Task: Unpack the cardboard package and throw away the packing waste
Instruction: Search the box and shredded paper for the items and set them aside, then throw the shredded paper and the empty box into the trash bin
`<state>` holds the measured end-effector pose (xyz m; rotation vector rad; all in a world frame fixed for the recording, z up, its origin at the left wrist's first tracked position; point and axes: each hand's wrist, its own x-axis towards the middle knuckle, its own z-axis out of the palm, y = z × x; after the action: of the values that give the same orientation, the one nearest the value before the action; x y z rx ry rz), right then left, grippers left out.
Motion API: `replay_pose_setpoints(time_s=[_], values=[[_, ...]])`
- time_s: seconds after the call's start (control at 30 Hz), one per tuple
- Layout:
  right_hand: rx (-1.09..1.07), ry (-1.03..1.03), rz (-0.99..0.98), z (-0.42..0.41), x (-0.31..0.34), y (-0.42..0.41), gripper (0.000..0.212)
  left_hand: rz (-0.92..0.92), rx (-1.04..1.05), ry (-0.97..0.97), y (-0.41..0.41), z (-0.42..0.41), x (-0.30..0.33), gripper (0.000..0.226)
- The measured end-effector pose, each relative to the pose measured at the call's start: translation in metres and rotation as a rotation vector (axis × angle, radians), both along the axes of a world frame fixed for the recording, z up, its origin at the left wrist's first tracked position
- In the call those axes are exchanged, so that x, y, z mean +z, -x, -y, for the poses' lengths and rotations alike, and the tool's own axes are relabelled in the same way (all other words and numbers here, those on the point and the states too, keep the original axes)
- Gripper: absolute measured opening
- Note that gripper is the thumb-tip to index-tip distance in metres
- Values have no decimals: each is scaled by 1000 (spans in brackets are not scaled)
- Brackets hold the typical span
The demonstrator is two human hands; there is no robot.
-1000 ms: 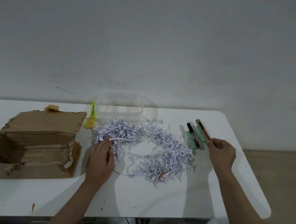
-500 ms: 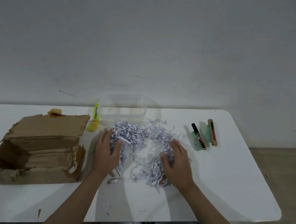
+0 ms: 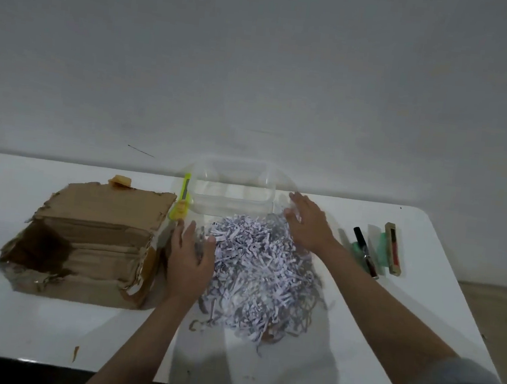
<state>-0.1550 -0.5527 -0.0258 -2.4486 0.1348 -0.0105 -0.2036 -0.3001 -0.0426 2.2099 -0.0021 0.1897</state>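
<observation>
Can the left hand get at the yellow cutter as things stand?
Probably yes: the left hand lies flat at the shredded paper's left edge, and the yellow cutter lies just beyond its fingertips, with nothing between.

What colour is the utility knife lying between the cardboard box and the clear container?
Yellow-green; the utility knife shows best in the head view, the only one.
</observation>
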Motion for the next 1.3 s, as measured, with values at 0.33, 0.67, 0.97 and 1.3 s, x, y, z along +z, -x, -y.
replay_pose_setpoints(time_s=[0.33, 0.67, 0.97, 1.3], values=[[108, -290, -70, -7, 8, 52, 37, 51, -230, 161, 11, 14, -8, 50], [-104, -12, 49, 14, -14, 97, 82, 18, -308, 26, -15, 15, -14, 71], [-24, -230, 99, -38, -20, 115, 91, -6, -418, 94, 14, 28, -10, 59], [-8, -48, 40, -12, -16, 100, 97, -98, -493, -34, 55, 23, -7, 94]])
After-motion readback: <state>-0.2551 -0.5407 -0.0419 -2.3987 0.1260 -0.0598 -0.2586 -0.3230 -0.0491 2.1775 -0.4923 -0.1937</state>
